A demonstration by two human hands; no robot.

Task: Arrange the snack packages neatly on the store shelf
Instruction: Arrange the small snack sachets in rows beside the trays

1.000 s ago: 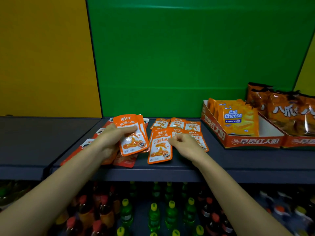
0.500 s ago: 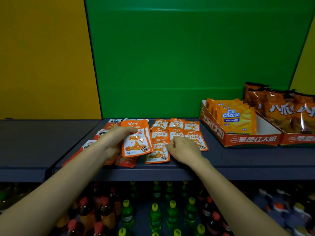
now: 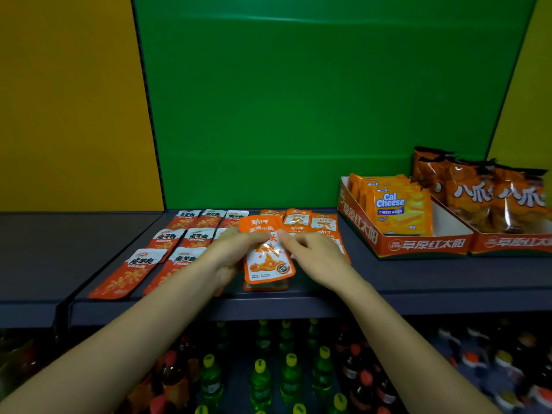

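My left hand point(image 3: 231, 255) grips a small stack of orange snack packets point(image 3: 267, 258) by its left edge, just above the dark shelf point(image 3: 418, 282) near its front. My right hand point(image 3: 313, 256) pinches the same stack at its right edge, fingertips on the top packet's middle. Behind the hands lie several more orange packets point(image 3: 322, 222) in rows. To the left, red-and-white packets point(image 3: 131, 271) lie flat in rows running to the back of the shelf.
An orange display box point(image 3: 424, 243) with Cal Cheese wafer packs point(image 3: 397, 210) stands at the right, beside a second box of orange chip bags point(image 3: 490, 198). A green back wall point(image 3: 298, 115) closes the shelf. Drink bottles point(image 3: 263, 377) fill the level below.
My left hand carried its stack of orange packets to the right, uncovering the red-and-white packets. My right hand came over to the stack and now both hands hold it.
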